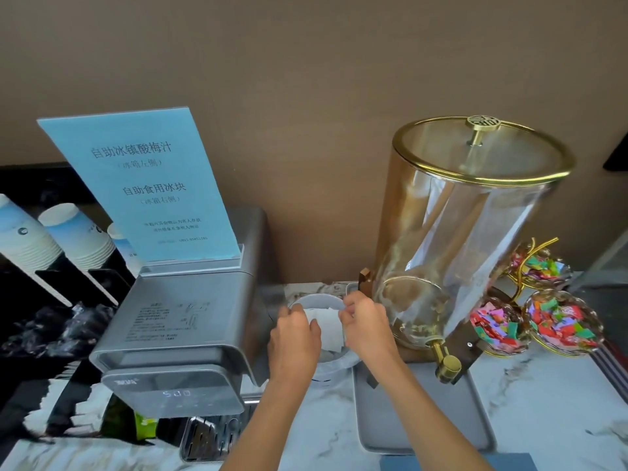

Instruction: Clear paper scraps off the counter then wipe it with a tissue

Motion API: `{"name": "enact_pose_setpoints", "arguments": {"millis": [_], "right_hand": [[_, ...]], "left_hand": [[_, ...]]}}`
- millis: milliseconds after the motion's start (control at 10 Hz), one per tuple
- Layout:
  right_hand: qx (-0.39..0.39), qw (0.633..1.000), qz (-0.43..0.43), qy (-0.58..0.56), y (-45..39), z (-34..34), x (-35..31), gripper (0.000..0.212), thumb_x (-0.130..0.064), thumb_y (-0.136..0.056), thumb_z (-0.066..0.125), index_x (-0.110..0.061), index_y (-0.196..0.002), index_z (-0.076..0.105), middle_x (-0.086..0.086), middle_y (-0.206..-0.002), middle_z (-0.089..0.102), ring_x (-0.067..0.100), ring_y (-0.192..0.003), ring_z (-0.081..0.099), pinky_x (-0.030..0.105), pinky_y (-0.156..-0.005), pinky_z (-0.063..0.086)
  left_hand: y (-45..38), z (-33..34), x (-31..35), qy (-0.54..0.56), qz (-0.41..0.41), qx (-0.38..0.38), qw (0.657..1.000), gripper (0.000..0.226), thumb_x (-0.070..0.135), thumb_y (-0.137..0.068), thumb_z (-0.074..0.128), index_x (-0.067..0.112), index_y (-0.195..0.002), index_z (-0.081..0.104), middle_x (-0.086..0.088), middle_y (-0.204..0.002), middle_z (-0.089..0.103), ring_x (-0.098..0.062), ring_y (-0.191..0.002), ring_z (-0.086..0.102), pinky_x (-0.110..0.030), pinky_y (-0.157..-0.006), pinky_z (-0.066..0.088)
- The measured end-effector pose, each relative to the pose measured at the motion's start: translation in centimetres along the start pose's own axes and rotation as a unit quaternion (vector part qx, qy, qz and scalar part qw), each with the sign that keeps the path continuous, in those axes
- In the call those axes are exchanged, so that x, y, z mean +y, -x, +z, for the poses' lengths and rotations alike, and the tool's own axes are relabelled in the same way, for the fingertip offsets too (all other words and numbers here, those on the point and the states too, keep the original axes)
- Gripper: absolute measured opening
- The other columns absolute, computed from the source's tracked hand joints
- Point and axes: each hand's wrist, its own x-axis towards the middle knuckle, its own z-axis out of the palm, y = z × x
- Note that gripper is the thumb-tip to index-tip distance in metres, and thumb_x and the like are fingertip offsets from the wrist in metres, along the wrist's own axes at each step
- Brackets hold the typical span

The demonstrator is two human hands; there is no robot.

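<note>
Here both hands are working over a small white bin (334,360) that is standing on the marble worktop (543,402), between the grey water machine (176,334) and the big glass drink dispenser (475,232). The left hand (295,338) is lying over the near-left part of the bin's rim, its fingers curled at the edge of a white paper piece (328,329); the right hand (365,326) is pinching the other side of the same paper with its fingertips together, just above the bin's mouth. More white paper seems to be lying inside the bin under it. I am judging that the clearing step is in hand: the paper scraps are being dropped or pushed into the bin, and the wiping is not yet begun. No tissue is showing in either hand. The part of the worktop in front of the bin is looking free of scraps, though the hands are hiding the area just behind them. The next move probably calls for letting the paper go fully inside the bin, so nothing falls back on the marble, then finding a tissue. The grey tray (424,419) under the dispenser's tap and the candy bowls (560,324) are standing close, so the wiping will need care around them.
</note>
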Motion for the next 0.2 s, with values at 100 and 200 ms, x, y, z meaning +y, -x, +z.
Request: {"name": "enact_pose_setpoints", "arguments": {"millis": [100, 200], "right_hand": [[0.033, 0.997, -0.02, -0.07, 1.9, -1.0, 0.1, 0.013, -0.008, -0.094, 0.056, -0.01, -0.081, 0.06, 0.01, -0.074, 0.066, 0.022, -0.06, 0.064, 0.039, -0.054, 0.058], [0.061, 0.991, -0.036, -0.116, 3.9, -1.6, 0.5, 0.021, -0.013, -0.092, 0.061, -0.013, -0.071, 0.058, 0.01, -0.061, 0.063, 0.024, -0.052, 0.062, 0.035, -0.051, 0.051]], "left_hand": [[1.4, -1.2, -0.3, 0.136, 0.016, 0.026, 0.99, 0.029, 0.019, -0.094, 0.059, 0.012, -0.122, 0.062, -0.01, -0.114, 0.063, -0.031, -0.094, 0.064, -0.041, -0.082, 0.054], [3.7, -2.2, -1.1, 0.263, 0.009, 0.029, 0.964, 0.025, 0.012, -0.09, 0.063, 0.016, -0.115, 0.067, -0.003, -0.099, 0.071, -0.006, -0.073, 0.063, -0.021, -0.07, 0.053]]}}
